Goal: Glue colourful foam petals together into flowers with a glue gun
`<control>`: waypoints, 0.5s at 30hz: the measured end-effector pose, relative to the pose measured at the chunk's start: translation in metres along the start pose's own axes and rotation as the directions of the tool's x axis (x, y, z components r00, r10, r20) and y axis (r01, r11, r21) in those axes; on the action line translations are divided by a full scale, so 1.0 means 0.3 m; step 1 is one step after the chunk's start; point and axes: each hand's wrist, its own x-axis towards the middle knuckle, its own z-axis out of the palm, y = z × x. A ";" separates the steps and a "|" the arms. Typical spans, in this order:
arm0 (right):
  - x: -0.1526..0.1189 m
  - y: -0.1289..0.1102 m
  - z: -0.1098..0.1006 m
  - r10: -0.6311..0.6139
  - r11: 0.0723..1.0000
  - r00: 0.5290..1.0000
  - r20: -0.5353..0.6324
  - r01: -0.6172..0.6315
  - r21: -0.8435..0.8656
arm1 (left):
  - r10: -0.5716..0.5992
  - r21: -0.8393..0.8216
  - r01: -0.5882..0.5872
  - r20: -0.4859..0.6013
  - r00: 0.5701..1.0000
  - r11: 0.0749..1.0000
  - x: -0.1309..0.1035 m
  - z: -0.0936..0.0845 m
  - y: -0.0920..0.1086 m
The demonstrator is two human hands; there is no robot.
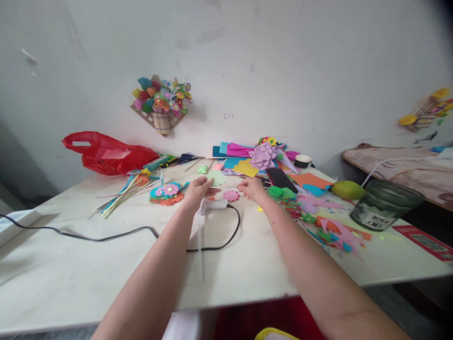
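My left hand [201, 191] is closed, its thumb and fingers at the edge of a light green scalloped foam flower [217, 177], which it seems to pinch. Across from it, my right hand [252, 188] has its fingertips pressed together; anything between them is too small to make out. A pink scalloped foam piece [231, 195] lies on the table between the hands. Just below my left hand rests a white hot glue gun [216, 204], a long translucent glue stick [201, 250] reaching from it toward me. Layered foam flowers [168, 192] in blue, pink and orange sit left of my left hand.
Coloured strips [122, 196] and a red plastic bag [106, 153] occupy the left. Foam sheets [244, 166], a phone [281, 180], scraps [332, 231], a yellow-green fruit [348, 190] and a glass jar [384, 205] stand right. A black cord [106, 238] crosses the table [88, 278].
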 end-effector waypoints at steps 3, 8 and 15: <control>-0.004 -0.003 -0.005 0.003 0.999 1.000 -0.025 -0.004 -0.038 | -0.003 0.017 0.004 -0.028 1.000 1.000 0.003 -0.006 -0.001; -0.010 -0.011 -0.022 -0.033 0.996 0.999 -0.035 0.029 -0.090 | -0.004 0.051 0.007 -0.055 0.998 0.999 -0.003 -0.004 0.009; -0.012 -0.018 -0.037 -0.027 0.993 0.999 -0.041 0.022 -0.119 | 0.004 0.053 0.000 -0.076 0.997 0.999 -0.004 -0.003 0.010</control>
